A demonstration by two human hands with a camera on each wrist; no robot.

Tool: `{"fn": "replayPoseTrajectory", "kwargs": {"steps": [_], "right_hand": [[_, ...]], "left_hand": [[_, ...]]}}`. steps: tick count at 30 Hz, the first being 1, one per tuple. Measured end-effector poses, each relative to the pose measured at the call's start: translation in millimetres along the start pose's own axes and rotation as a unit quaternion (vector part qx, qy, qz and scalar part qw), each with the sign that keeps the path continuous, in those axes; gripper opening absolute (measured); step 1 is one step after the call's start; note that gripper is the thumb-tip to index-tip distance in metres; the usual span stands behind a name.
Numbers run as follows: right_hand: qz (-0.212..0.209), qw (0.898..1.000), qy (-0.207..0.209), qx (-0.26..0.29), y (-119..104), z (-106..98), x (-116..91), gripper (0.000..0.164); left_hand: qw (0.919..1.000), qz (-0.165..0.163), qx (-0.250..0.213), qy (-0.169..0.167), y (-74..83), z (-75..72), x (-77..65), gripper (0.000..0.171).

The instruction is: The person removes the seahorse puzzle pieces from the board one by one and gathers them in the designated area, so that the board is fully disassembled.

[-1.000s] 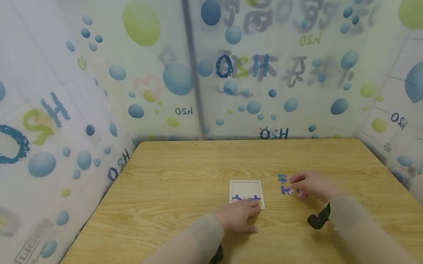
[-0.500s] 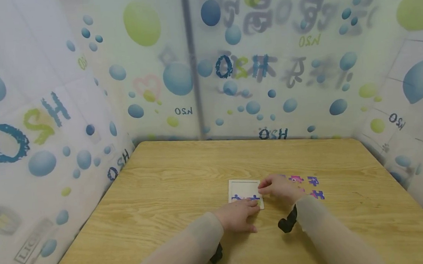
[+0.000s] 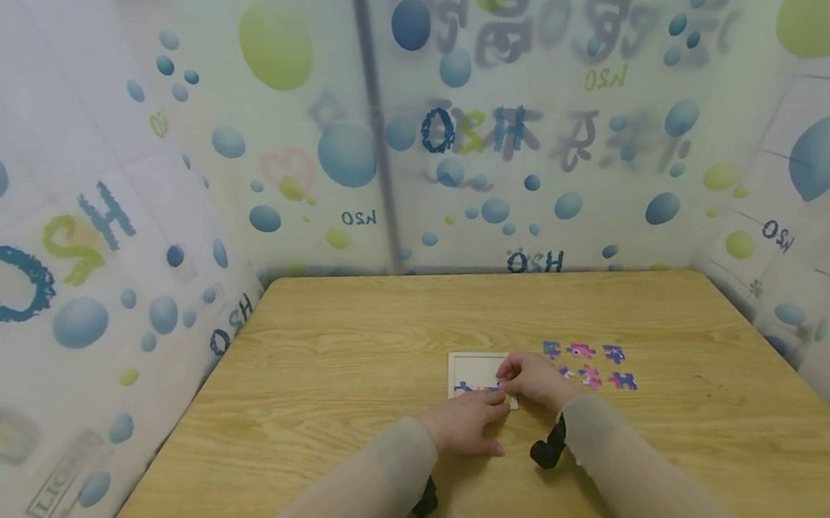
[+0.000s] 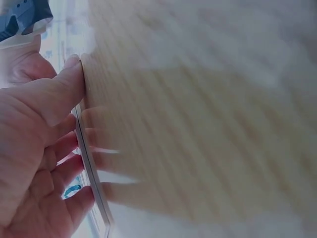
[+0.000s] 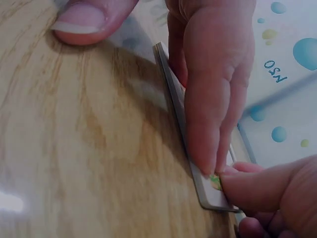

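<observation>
My right hand (image 3: 534, 376), shifted from the loose puzzle pieces (image 3: 581, 351) to the white tray (image 3: 477, 353), has thumb and fingertips together, contents indeterminable; fitting appears under way. My left hand (image 3: 468, 423) lies straight-fingered over the tray. Only the head view shows loose pieces; the right-wrist view adds a green patch (image 5: 215, 182) beside my thumb.

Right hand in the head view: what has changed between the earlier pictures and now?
The right hand moved left, from over the loose puzzle pieces to the white frame, beside the left hand; more pieces now show. Whether it took one is unclear. The left hand stayed resting on the frame, which did not visibly move.
</observation>
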State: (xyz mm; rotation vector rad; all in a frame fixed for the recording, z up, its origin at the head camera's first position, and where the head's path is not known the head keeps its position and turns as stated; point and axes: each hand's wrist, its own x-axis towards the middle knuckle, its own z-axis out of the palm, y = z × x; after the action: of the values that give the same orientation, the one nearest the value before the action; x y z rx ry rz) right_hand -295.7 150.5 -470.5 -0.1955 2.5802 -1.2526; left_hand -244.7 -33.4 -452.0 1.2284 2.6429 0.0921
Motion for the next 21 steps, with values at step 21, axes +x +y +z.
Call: {"fn": "replayPoseTrajectory", "kwargs": {"steps": [21], "right_hand": [[0.024, 1.0, -0.008, -0.006, 2, 1, 4, 0.01]], "left_hand": [[0.9999, 0.003, 0.003, 0.015, -3.6, 0.0, -12.1, 0.066]]}}
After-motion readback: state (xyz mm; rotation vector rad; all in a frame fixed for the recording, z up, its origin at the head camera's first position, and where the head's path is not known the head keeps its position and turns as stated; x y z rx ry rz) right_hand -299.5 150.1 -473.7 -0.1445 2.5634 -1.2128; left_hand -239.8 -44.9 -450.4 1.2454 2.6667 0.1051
